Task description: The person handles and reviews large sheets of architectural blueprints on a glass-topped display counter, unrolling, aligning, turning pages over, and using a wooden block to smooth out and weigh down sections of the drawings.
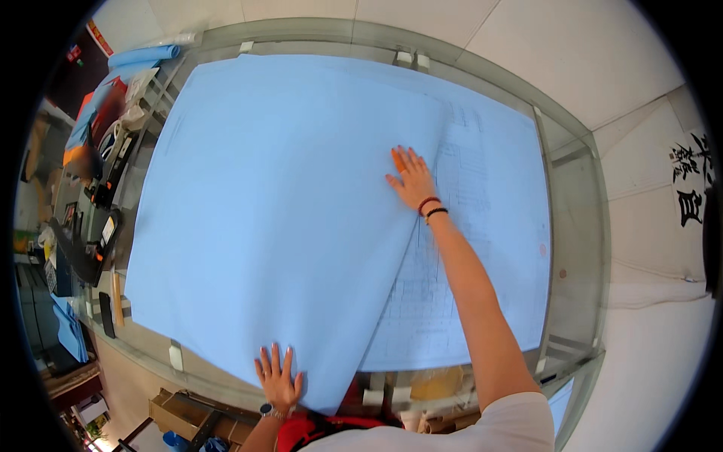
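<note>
Two layers of blue paper lie on the glass table [578, 241]: a blank upper sheet [279, 188] and a printed sheet [501, 226], whose exposed part projects to the right of the upper sheet. The left hand [279, 380] rests palm down at the upper sheet's near edge, fingers spread, holding nothing. The right hand [413, 181] lies flat beside the upper sheet's right edge, also with fingers fanned and nothing gripped. A blue roll [144, 55] is located beyond the upper sheet's far left corner.
</note>
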A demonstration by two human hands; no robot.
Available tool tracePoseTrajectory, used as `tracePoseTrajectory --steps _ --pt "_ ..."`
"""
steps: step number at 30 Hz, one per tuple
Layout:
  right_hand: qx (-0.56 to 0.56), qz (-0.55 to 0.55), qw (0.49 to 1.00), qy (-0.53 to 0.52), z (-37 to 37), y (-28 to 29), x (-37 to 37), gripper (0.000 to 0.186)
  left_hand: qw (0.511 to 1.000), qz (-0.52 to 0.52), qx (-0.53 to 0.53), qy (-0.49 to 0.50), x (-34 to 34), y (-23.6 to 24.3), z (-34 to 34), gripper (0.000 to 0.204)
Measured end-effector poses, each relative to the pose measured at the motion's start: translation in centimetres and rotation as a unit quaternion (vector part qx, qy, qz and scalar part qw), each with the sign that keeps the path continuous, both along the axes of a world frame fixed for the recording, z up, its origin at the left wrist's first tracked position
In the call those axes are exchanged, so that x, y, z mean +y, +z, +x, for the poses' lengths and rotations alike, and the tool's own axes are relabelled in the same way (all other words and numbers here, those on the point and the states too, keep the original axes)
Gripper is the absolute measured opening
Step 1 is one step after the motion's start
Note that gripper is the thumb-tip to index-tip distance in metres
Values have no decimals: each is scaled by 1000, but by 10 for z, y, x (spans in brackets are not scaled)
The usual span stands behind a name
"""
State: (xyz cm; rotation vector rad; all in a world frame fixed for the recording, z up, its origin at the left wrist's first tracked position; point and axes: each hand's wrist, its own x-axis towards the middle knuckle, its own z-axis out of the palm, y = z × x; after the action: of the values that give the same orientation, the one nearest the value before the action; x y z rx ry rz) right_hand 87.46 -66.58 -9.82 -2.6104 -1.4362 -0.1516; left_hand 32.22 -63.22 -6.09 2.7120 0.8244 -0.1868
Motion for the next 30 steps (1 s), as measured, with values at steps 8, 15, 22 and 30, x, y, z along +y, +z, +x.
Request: tracePoseTrajectory --steps 8,15,22,30 --pt "0 33 997 -73 174 -15 34 68 998 -34 50 -3 -2 -4 -17 59" --pt "-94 5 982 -167 148 -11 25 73 998 -42 48 -2 2 8 -2 57" --pt "-14 65 995 -79 -84 -7 -7 73 1000 30 -6 -6 -2 0 -3 59" --pt "153 6 988 14 -383 22 -86 75 997 55 -41 -35 -7 4 2 57"
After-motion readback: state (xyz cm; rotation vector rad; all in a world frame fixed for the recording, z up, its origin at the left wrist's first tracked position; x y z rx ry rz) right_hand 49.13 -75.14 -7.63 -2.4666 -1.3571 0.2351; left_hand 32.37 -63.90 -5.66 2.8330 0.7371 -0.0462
